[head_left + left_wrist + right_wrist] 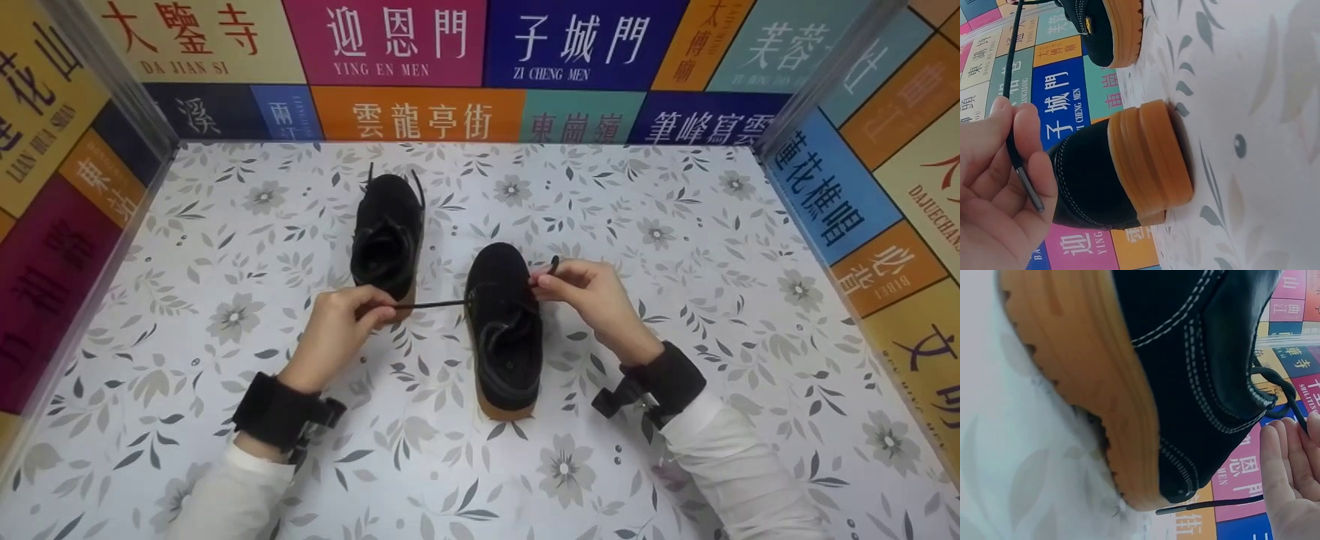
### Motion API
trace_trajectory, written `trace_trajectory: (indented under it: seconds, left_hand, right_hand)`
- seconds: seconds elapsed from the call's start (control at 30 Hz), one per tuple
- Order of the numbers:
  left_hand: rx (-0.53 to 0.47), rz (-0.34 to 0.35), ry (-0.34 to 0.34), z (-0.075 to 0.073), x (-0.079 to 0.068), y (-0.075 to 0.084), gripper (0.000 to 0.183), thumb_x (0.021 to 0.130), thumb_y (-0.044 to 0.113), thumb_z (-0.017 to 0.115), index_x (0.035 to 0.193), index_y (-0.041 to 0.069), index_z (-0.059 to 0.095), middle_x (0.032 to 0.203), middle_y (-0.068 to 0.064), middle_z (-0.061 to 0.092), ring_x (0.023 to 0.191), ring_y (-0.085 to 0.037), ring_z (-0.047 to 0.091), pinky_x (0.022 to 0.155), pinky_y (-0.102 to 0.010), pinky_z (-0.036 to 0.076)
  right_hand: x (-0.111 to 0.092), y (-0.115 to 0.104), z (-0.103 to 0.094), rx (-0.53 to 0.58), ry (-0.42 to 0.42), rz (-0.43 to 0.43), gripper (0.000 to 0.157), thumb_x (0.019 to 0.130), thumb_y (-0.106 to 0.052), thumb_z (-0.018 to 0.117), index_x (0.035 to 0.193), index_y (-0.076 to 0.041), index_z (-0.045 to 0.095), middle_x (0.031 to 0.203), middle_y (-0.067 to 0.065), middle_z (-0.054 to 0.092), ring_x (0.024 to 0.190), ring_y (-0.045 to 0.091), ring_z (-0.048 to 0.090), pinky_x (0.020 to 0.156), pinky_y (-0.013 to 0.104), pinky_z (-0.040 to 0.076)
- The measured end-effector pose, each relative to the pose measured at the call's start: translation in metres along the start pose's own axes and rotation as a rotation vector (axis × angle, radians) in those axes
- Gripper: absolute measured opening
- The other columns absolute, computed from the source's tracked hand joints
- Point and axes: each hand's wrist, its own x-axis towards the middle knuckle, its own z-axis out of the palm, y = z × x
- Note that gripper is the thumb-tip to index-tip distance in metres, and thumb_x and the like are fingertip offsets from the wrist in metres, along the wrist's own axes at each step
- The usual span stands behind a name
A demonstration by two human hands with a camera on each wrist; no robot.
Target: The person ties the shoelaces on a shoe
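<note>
A black lace-up shoe (501,274) with a tan sole stands on the table, toe pointing away. At its left my left hand (339,324) pinches one black shoelace (431,304), stretched straight out from the eyelets. The metal-tipped lace end (1028,188) lies across the fingers in the left wrist view. On the shoe's other side, my right hand (594,298) pinches the second lace (1297,409) between thumb and fingers. That lace's tipped end (1219,502) hangs free below the hand. A matching shoe (386,202) stands farther back to the left, its laces loose.
The table (660,187) has a white covering with grey flowers and leaves. Low walls (409,45) of coloured panels with Chinese lettering enclose its back and sides. Black bands with small cameras (289,412) sit on both wrists.
</note>
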Motion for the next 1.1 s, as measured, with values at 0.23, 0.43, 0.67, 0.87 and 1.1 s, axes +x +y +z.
trace_trajectory:
  seconds: [0.23, 0.43, 0.67, 0.87, 1.1]
  left_hand:
    - [0.009, -0.039, -0.035, -0.004, -0.006, -0.01, 0.005, 0.083, 0.012, 0.07, 0.086, 0.008, 0.072, 0.077, 0.0, 0.07, 0.06, -0.009, 0.059, 0.054, -0.022, 0.049]
    - [0.003, -0.078, -0.063, -0.009, -0.011, -0.02, 0.006, 0.083, 0.011, 0.071, 0.087, 0.006, 0.071, 0.078, -0.002, 0.07, 0.062, -0.011, 0.061, 0.054, -0.021, 0.049]
    - [0.02, -0.088, -0.078, -0.012, -0.015, -0.027, 0.005, 0.082, 0.008, 0.071, 0.086, 0.005, 0.071, 0.077, -0.003, 0.07, 0.063, -0.011, 0.06, 0.057, -0.021, 0.049]
    - [0.045, -0.168, -0.091, -0.014, -0.018, -0.033, 0.004, 0.084, 0.009, 0.07, 0.085, 0.005, 0.071, 0.076, -0.005, 0.069, 0.061, -0.013, 0.061, 0.056, -0.022, 0.049]
    - [0.068, -0.221, -0.091, -0.016, -0.023, -0.035, 0.004, 0.082, 0.008, 0.071, 0.082, 0.005, 0.071, 0.068, -0.005, 0.067, 0.056, -0.012, 0.056, 0.05, -0.022, 0.044]
  right_hand:
    - [-0.005, 0.009, -0.011, -0.024, 0.001, 0.015, 0.023, 0.086, -0.008, 0.068, 0.095, 0.013, 0.065, 0.096, 0.021, 0.069, 0.084, 0.03, 0.069, 0.08, 0.04, 0.055]
    - [-0.011, 0.016, -0.022, -0.042, 0.017, 0.041, 0.025, 0.085, -0.008, 0.068, 0.096, 0.014, 0.064, 0.093, 0.02, 0.069, 0.082, 0.028, 0.069, 0.08, 0.04, 0.055]
    - [-0.019, 0.021, -0.032, -0.062, 0.023, 0.078, 0.023, 0.085, -0.007, 0.069, 0.093, 0.013, 0.064, 0.089, 0.016, 0.07, 0.075, 0.02, 0.068, 0.077, 0.038, 0.056]
    - [-0.021, 0.026, -0.038, -0.079, 0.023, 0.1, 0.022, 0.084, -0.011, 0.07, 0.092, 0.01, 0.066, 0.092, 0.022, 0.069, 0.077, 0.022, 0.069, 0.078, 0.04, 0.056]
    - [-0.024, 0.029, -0.042, -0.091, 0.035, 0.093, 0.026, 0.084, -0.009, 0.07, 0.095, 0.013, 0.064, 0.091, 0.018, 0.07, 0.079, 0.023, 0.069, 0.076, 0.04, 0.056]
